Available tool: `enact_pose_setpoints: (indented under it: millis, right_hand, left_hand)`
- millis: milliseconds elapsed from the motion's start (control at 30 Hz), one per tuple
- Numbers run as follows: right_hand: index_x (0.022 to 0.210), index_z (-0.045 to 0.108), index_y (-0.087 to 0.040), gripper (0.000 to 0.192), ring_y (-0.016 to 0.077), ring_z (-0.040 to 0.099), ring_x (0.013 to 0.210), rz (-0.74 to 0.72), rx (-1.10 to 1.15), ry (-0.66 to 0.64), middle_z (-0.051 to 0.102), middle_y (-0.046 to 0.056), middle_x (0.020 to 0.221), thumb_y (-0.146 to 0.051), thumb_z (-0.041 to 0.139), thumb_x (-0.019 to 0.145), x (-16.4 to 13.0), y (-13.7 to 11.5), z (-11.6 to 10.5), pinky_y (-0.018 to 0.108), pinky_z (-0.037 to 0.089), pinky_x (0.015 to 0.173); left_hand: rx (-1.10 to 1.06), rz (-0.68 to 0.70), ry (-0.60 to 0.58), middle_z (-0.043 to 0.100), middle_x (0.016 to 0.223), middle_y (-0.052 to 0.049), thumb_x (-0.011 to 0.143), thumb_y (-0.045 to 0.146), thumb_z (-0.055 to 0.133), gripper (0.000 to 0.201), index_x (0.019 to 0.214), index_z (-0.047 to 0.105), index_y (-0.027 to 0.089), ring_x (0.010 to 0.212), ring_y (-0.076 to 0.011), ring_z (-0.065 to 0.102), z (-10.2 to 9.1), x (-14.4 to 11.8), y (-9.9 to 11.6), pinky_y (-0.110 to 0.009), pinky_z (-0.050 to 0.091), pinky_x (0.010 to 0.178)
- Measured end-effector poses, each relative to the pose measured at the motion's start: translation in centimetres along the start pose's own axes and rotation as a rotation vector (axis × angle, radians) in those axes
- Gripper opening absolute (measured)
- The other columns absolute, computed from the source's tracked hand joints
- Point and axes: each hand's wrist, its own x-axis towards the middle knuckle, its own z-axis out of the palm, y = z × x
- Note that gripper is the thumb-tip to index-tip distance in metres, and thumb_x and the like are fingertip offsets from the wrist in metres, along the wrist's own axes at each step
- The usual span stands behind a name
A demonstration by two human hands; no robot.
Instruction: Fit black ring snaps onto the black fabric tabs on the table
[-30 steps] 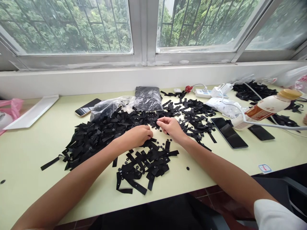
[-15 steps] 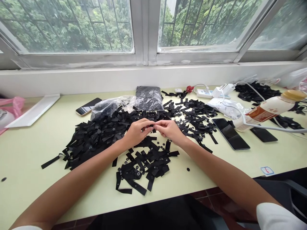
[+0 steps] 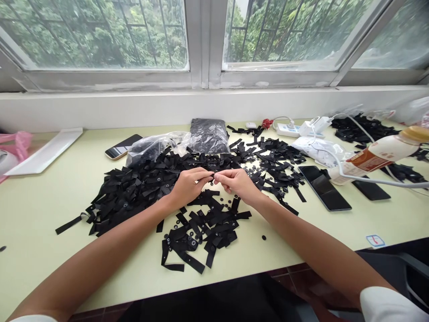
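Observation:
My left hand [image 3: 191, 185] and my right hand [image 3: 238, 183] meet fingertip to fingertip above the table. Both are closed in a pinch on a small black piece [image 3: 212, 176], mostly hidden by the fingers; it looks like a black fabric strip or a button. Left of my hands spreads a large heap of black fabric strips [image 3: 134, 192]. Nearer to me lies a smaller group of strips [image 3: 221, 223], mixed with round black buttons [image 3: 192, 243]. Behind my right hand, small snap parts [image 3: 256, 169] are scattered among more strips [image 3: 281, 154].
A filled plastic bag [image 3: 209, 135] stands at the back beside a crumpled clear bag [image 3: 157, 145]. One phone [image 3: 123, 147] lies at left, another phone [image 3: 324, 188] at right. A bottle [image 3: 378, 156], cables and a power strip [image 3: 286, 129] crowd the right side. A single button [image 3: 263, 238] lies near the front.
The fingers of my left hand have closed slightly nearer together around the small black piece. The camera view has shifted slightly; the heaps look unchanged.

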Motion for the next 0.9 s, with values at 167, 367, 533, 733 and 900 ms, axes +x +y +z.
enact_pose_setpoints:
  millis: [167, 367, 533, 733, 900]
  right_hand:
    - [0.100, 0.079, -0.021, 0.030, 0.0161, 0.060, 0.076, -0.199, -0.277, 0.114, 0.069, 0.005, 0.091, -0.048, 0.069, 0.090, 0.3, 0.1, 0.3, 0.027, 0.047, 0.069]
    - [0.109, 0.079, -0.022, 0.023, 0.0159, 0.060, 0.076, -0.345, -0.649, -0.006, 0.067, 0.007, 0.098, -0.033, 0.062, 0.099, 1.6, 0.7, 1.3, 0.029, 0.047, 0.070]
    - [0.087, 0.080, -0.019, 0.021, 0.0156, 0.058, 0.076, -0.437, -0.892, -0.161, 0.065, 0.007, 0.094, -0.021, 0.062, 0.098, 3.3, -0.3, 1.3, 0.029, 0.043, 0.068]
    - [0.066, 0.071, -0.014, 0.028, 0.0146, 0.052, 0.061, -0.462, -1.247, -0.389, 0.060, 0.007, 0.074, 0.003, 0.061, 0.086, 4.7, -3.7, 2.3, 0.031, 0.034, 0.061]
    - [0.059, 0.063, -0.014, 0.033, 0.0150, 0.050, 0.056, -0.506, -1.512, -0.508, 0.058, 0.006, 0.068, 0.017, 0.058, 0.070, 4.9, -5.1, 3.7, 0.031, 0.030, 0.054]
  left_hand:
    - [0.071, -0.093, 0.080, 0.077, 0.099, -0.005, 0.094, 0.037, 0.056, 0.030, 0.104, 0.077, 0.018, 0.087, -0.0114, 0.071, -1.3, 0.2, -0.3, -0.023, 0.059, 0.081]
    - [0.112, -0.152, 0.082, 0.077, 0.101, -0.004, 0.093, 0.038, 0.058, 0.029, 0.104, 0.077, 0.019, 0.087, -0.0113, 0.071, -2.7, -0.7, -1.2, -0.023, 0.058, 0.082]
    - [0.109, -0.222, 0.034, 0.077, 0.103, -0.003, 0.092, 0.038, 0.059, 0.028, 0.104, 0.078, 0.021, 0.091, -0.0117, 0.071, -3.0, -2.2, -1.6, -0.023, 0.057, 0.085]
    - [0.069, -0.263, 0.055, 0.077, 0.101, -0.002, 0.091, 0.039, 0.061, 0.028, 0.104, 0.078, 0.021, 0.087, -0.0113, 0.071, -3.1, -2.4, -2.0, -0.023, 0.056, 0.083]
    - [0.059, -0.275, 0.051, 0.078, 0.100, -0.003, 0.091, 0.038, 0.061, 0.027, 0.103, 0.078, 0.020, 0.087, -0.0123, 0.071, -3.2, -2.4, -1.7, -0.024, 0.056, 0.083]
